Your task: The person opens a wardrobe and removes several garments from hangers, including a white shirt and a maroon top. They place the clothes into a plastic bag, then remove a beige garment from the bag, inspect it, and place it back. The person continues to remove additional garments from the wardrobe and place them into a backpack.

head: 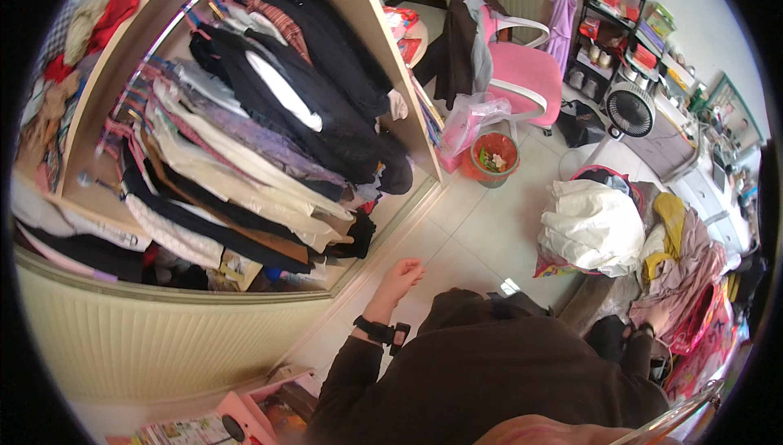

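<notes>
My left hand (pixel 400 278), with a black band on its wrist, is held above the tiled floor near the wardrobe edge. Its fingers curl loosely and nothing shows in them. Over on the right, my right hand (pixel 658 318) rests against a mauve garment (pixel 688 267) on a pile of clothes; its fingers are partly hidden, so a grip cannot be made out. A mustard-yellow garment (pixel 670 225) lies on the same pile. Beside it, a white cloth (pixel 590 228) is heaped over a container with a red rim.
The open wardrobe (pixel 391 72) on the left holds many hanging clothes (pixel 244 139). Ahead are a pink chair (pixel 525 81), a waste bin (pixel 494 160) with a red liner and a fan (pixel 629 110). A pink box (pixel 251 411) stands behind my left side.
</notes>
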Tool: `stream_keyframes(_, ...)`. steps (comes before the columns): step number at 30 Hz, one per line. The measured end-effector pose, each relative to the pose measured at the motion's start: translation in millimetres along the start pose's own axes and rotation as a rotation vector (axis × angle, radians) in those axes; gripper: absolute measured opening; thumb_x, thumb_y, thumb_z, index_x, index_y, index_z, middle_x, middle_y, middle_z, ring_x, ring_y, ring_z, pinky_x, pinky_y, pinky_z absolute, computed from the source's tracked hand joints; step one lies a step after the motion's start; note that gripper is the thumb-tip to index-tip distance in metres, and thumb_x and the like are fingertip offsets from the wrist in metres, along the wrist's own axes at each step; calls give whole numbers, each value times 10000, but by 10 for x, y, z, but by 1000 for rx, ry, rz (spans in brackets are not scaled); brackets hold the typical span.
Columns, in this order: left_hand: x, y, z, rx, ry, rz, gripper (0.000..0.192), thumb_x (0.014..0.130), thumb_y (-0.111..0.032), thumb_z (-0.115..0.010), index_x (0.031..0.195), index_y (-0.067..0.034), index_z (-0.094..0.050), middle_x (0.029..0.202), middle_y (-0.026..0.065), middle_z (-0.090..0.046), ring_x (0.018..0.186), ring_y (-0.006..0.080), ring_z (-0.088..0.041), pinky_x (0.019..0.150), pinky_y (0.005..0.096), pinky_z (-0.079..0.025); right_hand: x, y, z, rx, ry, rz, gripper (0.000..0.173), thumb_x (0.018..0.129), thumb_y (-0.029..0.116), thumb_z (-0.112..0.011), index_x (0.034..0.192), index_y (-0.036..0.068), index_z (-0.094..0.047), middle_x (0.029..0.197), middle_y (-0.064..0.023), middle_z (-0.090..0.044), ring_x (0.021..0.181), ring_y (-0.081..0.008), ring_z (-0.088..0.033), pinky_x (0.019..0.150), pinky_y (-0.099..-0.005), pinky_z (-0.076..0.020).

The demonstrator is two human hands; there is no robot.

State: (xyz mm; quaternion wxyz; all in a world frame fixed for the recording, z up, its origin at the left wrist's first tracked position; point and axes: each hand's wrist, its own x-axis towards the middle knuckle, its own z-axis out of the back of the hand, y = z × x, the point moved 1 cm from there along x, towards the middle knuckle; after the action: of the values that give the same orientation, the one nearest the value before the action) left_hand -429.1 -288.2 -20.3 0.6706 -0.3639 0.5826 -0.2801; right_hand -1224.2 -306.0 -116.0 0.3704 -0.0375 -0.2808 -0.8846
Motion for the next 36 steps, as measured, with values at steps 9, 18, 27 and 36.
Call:
stream_keyframes(9,464,-199,256,168,34,-123,270,922,-166,-616,1135,-7,-568,945,69,-648,867,155,-640,799,286,-507,-1010,3945,-1306,502,855,500,236,820,125,-664,1017,-4,-650,883,-123,-688,818,-206,-660,750,-310,-512)
stream_keyframes(18,1078,-810,194,424,-166,-39,321,883,-285,-660,1107,-60,-614,905,83,-694,848,175,-667,771,299,-517,-431,7236,-2489,787,1142,705,254,864,200,-656,1013,-6,-658,838,-80,-673,777,-147,-636,705,-307,-512)
stream_keyframes(27,1685,-2068,-200,508,-246,-124,356,898,-275,-641,1182,-67,-585,994,99,-688,893,207,-664,785,319,-520,640,9199,-4044,539,579,785,653,787,424,-711,1172,-68,-522,1091,-257,-593,1053,-362,-583,901,-439,-451)
stream_keyframes(36,1570,-3354,850,359,-1226,-780,273,824,-3,-671,1082,-2,-584,985,104,-615,833,171,-616,761,281,-506,11,9509,-3012,1046,816,961,265,846,30,-644,1105,-9,-605,1016,-137,-650,902,-199,-623,789,-306,-489)
